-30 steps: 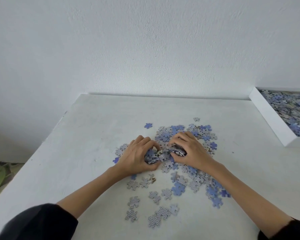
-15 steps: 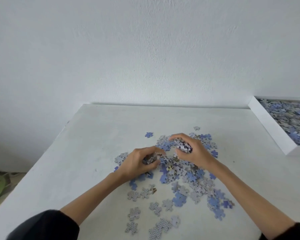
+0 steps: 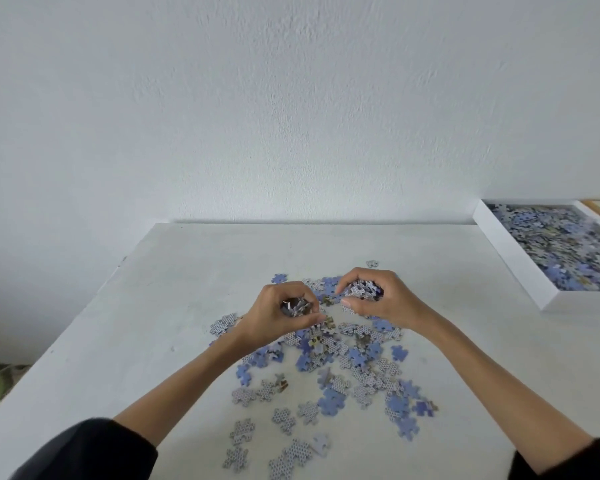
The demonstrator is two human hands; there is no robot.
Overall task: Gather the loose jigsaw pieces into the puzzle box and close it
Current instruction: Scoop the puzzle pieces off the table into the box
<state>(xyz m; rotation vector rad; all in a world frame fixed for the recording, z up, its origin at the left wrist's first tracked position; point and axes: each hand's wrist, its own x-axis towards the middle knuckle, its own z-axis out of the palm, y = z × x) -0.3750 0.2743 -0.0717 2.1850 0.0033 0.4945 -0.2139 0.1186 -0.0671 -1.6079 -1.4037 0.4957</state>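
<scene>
The left hand [image 3: 280, 315] is curled round a bunch of pieces [image 3: 295, 306], thumb closing over them. Just beside it, the right hand [image 3: 383, 299] cups its own bunch, fingers bent round it and thumb tip pressed in. Both hands are raised a little above the heap. Under and in front of them, more pieces lie scattered across the middle of the table [image 3: 153, 323], some blue side up, some grey. The box [image 3: 515, 254] sits open at the far right edge, well apart, already heaped with pieces.

Black sleeves [image 3: 84, 452] pushed up both forearms
</scene>
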